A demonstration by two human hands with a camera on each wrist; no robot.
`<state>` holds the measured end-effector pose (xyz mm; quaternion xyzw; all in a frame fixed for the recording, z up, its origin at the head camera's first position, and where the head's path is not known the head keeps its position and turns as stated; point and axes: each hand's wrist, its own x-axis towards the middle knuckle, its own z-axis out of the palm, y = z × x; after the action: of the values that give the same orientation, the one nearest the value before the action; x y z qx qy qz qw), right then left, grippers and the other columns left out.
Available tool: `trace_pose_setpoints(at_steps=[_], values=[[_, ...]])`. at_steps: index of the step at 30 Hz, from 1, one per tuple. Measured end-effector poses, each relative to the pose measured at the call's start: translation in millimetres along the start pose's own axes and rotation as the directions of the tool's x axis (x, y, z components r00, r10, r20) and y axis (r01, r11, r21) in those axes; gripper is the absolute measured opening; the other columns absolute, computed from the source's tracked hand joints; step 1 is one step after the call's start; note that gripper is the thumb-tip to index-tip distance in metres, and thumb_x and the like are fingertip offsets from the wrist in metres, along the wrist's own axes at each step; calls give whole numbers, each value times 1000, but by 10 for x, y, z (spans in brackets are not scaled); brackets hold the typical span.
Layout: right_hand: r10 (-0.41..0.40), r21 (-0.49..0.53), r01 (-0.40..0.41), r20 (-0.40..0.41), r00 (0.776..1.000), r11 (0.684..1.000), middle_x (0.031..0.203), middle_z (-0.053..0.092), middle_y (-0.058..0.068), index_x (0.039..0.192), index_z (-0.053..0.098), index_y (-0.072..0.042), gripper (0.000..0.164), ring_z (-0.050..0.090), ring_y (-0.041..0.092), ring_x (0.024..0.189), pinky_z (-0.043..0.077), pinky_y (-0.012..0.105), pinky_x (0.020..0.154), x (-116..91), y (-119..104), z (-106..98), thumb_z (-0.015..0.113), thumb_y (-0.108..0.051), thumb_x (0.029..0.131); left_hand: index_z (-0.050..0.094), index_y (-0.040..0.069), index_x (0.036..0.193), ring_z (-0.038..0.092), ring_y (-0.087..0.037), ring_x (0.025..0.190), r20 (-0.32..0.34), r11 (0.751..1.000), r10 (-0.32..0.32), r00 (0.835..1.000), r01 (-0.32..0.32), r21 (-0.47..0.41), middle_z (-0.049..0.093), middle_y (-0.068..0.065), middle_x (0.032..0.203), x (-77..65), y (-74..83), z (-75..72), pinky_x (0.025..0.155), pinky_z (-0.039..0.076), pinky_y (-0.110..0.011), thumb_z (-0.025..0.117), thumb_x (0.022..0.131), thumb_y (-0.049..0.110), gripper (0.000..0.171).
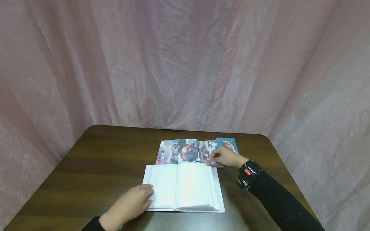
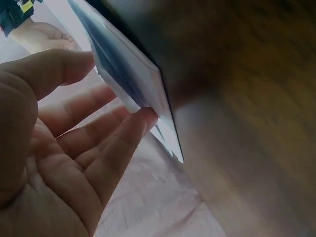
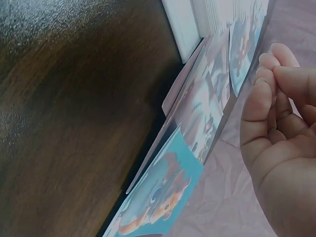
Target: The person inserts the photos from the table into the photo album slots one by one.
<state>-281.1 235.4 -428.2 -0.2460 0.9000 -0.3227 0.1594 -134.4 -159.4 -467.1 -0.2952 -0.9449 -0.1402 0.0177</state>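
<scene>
An open album [image 1: 193,186] with blank white pages lies on the table. My left hand [image 1: 131,202] rests on its left edge, with fingers and thumb over the page. From the left wrist view, fairly straight fingers [image 2: 118,153] reach to the edge of the album [image 2: 123,59]. Just above the album's top right corner is my right hand [image 1: 228,156], over a row of animal picture cards. Its thumb and fingertips meet in the right wrist view, and nothing shows between them. A hamster card [image 1: 189,150] and a kitten card [image 1: 171,152] lie behind the album.
A blue card with an orange animal [image 1: 228,144] lies at the right end of the row, overlapping other cards. The brown wooden table [image 1: 110,154] extends to both sides. A pink curtain [image 1: 185,64] hangs behind its far edge.
</scene>
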Motion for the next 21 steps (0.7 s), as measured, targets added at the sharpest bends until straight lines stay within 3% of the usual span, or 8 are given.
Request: trace_pose_setpoints(at_steps=[5, 13, 21], values=[[-17, -8, 17, 6, 1000, 1000, 98, 70, 16, 97, 72, 2, 13, 56, 16, 76, 49, 29, 66, 39, -35, -36, 59, 1, 97, 72, 2, 106, 66, -30, 108, 17, 1000, -18, 1000, 18, 10, 70, -13, 114, -14, 16, 9, 93, 53, -47, 80, 83, 18, 30], [20, -95, -19, 8, 1000, 995, 106, 70, 13, 97, 72, -5, 15, 66, 27, 102, 55, 38, 86, 277, -229, -173, 58, 1, 98, 71, 3, 112, 62, -26, 109, 48, 999, -38, 998, 37, 18, 66, -10, 116, 2, 90, 48, 93, 53, -45, 81, 83, 24, 37], [-4, -176, 2, -15, 1000, 984, 99, 71, 3, 97, 73, -8, 13, 61, 14, 83, 52, 32, 78, 637, -489, -269, 60, -3, 98, 68, 2, 121, 58, -32, 122, 46, 1000, 14, 999, -14, 5, 60, -19, 131, 71, 222, 35, 98, 51, -47, 79, 85, 29, 46]])
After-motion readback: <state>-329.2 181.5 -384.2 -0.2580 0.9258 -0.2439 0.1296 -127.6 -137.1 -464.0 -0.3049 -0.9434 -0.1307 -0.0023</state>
